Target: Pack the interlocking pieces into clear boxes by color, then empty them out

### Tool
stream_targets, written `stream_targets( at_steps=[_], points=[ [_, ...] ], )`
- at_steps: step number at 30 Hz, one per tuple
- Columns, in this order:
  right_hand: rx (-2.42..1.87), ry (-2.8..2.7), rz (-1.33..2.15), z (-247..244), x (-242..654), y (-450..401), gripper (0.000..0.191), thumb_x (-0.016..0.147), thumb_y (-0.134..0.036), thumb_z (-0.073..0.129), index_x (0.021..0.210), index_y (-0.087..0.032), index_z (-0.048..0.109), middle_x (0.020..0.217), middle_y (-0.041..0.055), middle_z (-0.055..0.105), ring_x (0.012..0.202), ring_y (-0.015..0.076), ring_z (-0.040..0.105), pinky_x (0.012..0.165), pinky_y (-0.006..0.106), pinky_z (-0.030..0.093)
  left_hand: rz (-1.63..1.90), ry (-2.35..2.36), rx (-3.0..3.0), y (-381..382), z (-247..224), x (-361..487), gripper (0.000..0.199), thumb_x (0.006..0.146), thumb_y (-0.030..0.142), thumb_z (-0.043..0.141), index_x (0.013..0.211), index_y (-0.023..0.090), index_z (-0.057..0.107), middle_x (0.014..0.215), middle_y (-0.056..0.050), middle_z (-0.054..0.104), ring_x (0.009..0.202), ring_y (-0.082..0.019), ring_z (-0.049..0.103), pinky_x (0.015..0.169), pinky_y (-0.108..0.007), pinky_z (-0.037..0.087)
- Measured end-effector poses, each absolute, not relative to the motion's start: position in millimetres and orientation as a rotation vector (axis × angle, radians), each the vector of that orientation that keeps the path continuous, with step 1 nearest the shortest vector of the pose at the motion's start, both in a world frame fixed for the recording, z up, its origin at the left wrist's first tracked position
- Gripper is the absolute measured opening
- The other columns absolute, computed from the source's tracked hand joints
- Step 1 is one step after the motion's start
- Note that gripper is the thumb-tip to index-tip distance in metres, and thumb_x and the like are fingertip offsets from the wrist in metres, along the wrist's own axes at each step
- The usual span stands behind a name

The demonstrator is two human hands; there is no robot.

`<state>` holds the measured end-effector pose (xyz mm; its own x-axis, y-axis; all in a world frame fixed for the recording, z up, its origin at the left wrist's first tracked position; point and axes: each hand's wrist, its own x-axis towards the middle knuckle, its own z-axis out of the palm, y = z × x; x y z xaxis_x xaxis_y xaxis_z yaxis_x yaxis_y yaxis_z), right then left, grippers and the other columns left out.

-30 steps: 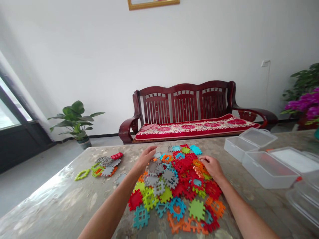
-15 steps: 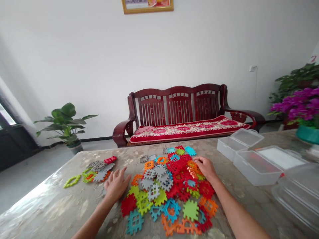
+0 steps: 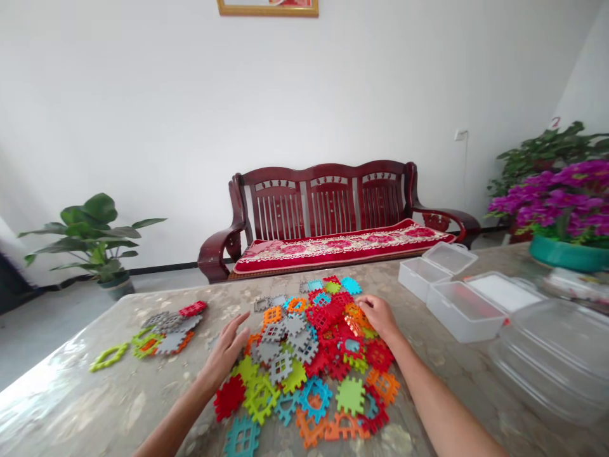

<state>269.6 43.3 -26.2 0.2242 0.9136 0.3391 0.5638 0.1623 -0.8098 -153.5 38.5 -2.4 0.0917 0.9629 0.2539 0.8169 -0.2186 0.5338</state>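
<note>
A large heap of interlocking plastic tiles (image 3: 290, 365) in red, orange, green, blue and grey spreads over the table (image 3: 157, 406). My left hand (image 3: 228, 352) is at the heap's left edge, fingers apart, near grey tiles (image 3: 267, 350); it holds nothing that I can see. My right hand (image 3: 378, 314) rests at the heap's far right side beside orange tiles (image 3: 354, 311). Its fingers are loosely bent with no tile visible in them. A smaller pile of grey tiles (image 3: 175, 322) lies to the left, with a red tile (image 3: 193, 309) and a green ring-shaped tile (image 3: 109, 357).
Clear plastic boxes (image 3: 466, 311) with lids open stand at the right, by stacked clear lids (image 3: 556, 355). Purple flowers in a teal pot (image 3: 568, 254) are at the far right. Beyond the table stands a wooden bench (image 3: 330, 209); a potted plant (image 3: 102, 238) stands at left.
The view has turned a little to the right. My left hand has moved from near the small pile toward the large heap. My right hand stays at the heap's right side.
</note>
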Motion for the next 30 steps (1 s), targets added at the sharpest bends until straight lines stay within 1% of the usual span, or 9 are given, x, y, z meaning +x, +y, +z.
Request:
stream_targets(
  at_steps=[3, 7, 10, 14, 19, 22, 25, 27, 30],
  points=[
    [-1.512, -1.459, 0.455, -25.9, 269.7, 42.9, 0.025, 0.077, -0.034, 0.050, 0.083, -0.023, 0.072, 0.090, 0.0040, 0.076, 0.088, 0.0222, 0.068, 0.083, 0.033, 0.050, 0.873, 2.041, 2.081, 34.2, -1.5, -157.9, 0.053, 0.091, 0.042, 0.034, 0.138, 0.022, 0.048, 0.147, -0.009, 0.045, 0.141, -0.026, 0.033, 0.115, -0.042, 0.026],
    [-1.509, -1.456, 0.461, -27.1, 270.6, 43.5, 0.027, 0.077, -0.036, 0.050, 0.084, -0.022, 0.072, 0.091, 0.0052, 0.076, 0.089, 0.0237, 0.068, 0.084, 0.035, 0.050, 0.650, 2.441, 1.827, 28.0, -0.8, -169.2, 0.055, 0.088, 0.046, 0.044, 0.138, 0.024, 0.047, 0.150, -0.014, 0.040, 0.143, -0.036, 0.023, 0.111, -0.056, 0.024],
    [-1.512, -1.450, 0.454, -29.3, 272.0, 44.7, 0.027, 0.076, -0.037, 0.050, 0.084, -0.023, 0.072, 0.092, 0.0052, 0.076, 0.091, 0.0244, 0.068, 0.086, 0.036, 0.049, 0.586, 2.339, 1.696, 28.5, 1.5, -165.3, 0.054, 0.087, 0.045, 0.045, 0.137, 0.023, 0.048, 0.146, -0.012, 0.046, 0.140, -0.032, 0.033, 0.112, -0.050, 0.025],
    [-1.507, -1.451, 0.459, -32.3, 274.3, 46.2, 0.028, 0.076, -0.040, 0.051, 0.084, -0.022, 0.072, 0.092, 0.0059, 0.076, 0.092, 0.0253, 0.068, 0.087, 0.037, 0.049, 0.883, 1.913, 1.668, 28.4, 5.3, -141.8, 0.055, 0.090, 0.039, 0.039, 0.140, 0.017, 0.044, 0.147, -0.010, 0.047, 0.139, -0.023, 0.037, 0.113, -0.037, 0.030],
    [-1.505, -1.441, 0.473, -31.8, 275.9, 46.0, 0.030, 0.074, -0.042, 0.052, 0.083, -0.023, 0.073, 0.091, 0.0064, 0.076, 0.091, 0.0267, 0.068, 0.087, 0.038, 0.049, 1.122, 1.495, 1.664, 23.8, 10.9, -125.5, 0.056, 0.094, 0.045, 0.032, 0.144, 0.019, 0.040, 0.148, -0.007, 0.046, 0.135, -0.022, 0.044, 0.108, -0.033, 0.038],
    [-1.514, -1.440, 0.473, -30.6, 276.1, 45.8, 0.031, 0.073, -0.044, 0.052, 0.083, -0.023, 0.073, 0.091, 0.0064, 0.076, 0.092, 0.0275, 0.069, 0.087, 0.039, 0.050, 1.158, 1.678, 1.810, 33.8, 21.9, -145.2, 0.051, 0.093, 0.041, 0.036, 0.138, 0.019, 0.047, 0.143, -0.008, 0.052, 0.133, -0.022, 0.045, 0.111, -0.036, 0.035],
    [-1.514, -1.438, 0.474, -31.1, 276.7, 46.3, 0.031, 0.073, -0.044, 0.052, 0.083, -0.024, 0.073, 0.091, 0.0061, 0.076, 0.093, 0.0277, 0.068, 0.087, 0.039, 0.050, 0.941, 2.283, 1.858, 52.4, 37.0, -184.0, 0.049, 0.089, 0.039, 0.045, 0.133, 0.021, 0.052, 0.141, -0.011, 0.052, 0.136, -0.030, 0.038, 0.113, -0.046, 0.029],
    [-1.517, -1.438, 0.477, -32.4, 277.5, 47.0, 0.031, 0.073, -0.044, 0.053, 0.083, -0.024, 0.073, 0.091, 0.0063, 0.076, 0.093, 0.0278, 0.068, 0.088, 0.039, 0.049, 0.760, 2.594, 1.671, 64.4, 46.3, -213.1, 0.055, 0.090, 0.045, 0.042, 0.137, 0.018, 0.048, 0.146, -0.015, 0.044, 0.138, -0.039, 0.030, 0.108, -0.056, 0.028],
    [-1.515, -1.439, 0.483, -35.0, 278.8, 48.0, 0.031, 0.073, -0.043, 0.053, 0.084, -0.023, 0.073, 0.092, 0.0066, 0.076, 0.093, 0.0278, 0.068, 0.088, 0.039, 0.049, 0.640, 2.673, 1.508, 77.9, 54.8, -251.6, 0.069, 0.090, 0.061, 0.031, 0.143, 0.018, 0.041, 0.151, -0.020, 0.034, 0.138, -0.049, 0.025, 0.098, -0.063, 0.033]
  ],
)
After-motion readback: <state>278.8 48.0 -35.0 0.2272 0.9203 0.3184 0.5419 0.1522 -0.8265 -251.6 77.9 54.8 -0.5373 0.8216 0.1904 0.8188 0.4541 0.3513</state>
